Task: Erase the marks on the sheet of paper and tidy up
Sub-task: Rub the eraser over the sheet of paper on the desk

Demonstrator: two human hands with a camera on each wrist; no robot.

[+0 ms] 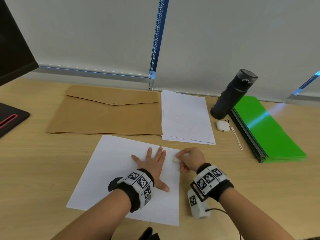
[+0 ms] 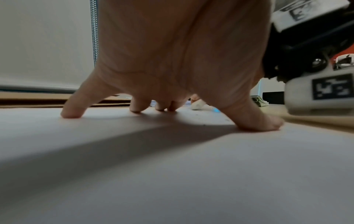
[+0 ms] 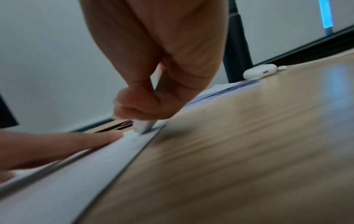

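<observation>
1. A single sheet of paper (image 1: pixel 110 172) is laid flat on the desk (image 1: pixel 34 161) near its front edge, in front of the brown envelope (image 1: pixel 105 115) and the stack of white paper (image 1: pixel 187 118).
2. The sheet is pinned by the left hand (image 1: pixel 153 166), whose fingers (image 2: pixel 73 110) are spread wide and straight, with the tips and thumb pressed onto the paper.
3. A small white eraser (image 1: pixel 175 160) is pinched in the curled fingers of the right hand (image 1: pixel 190 160), and its tip is set on the sheet close to the sheet's right edge, just beside the left fingertips.
4. In the right wrist view the eraser (image 3: pixel 142 126) is seen touching the paper; the picture is blurred, so the marks cannot be made out clearly.
5. The sheet is judged light, thin and floppy, likely to slide on the smooth desk or to crease near its free edge, so it is best held down flat close to the rubbed spot.
6. The eraser is judged soft and grippy, best pinched low near its working tip.
7. Small dark crumbs (image 2: pixel 204 125) are seen on the sheet, judged to need brushing off for tidying.
</observation>
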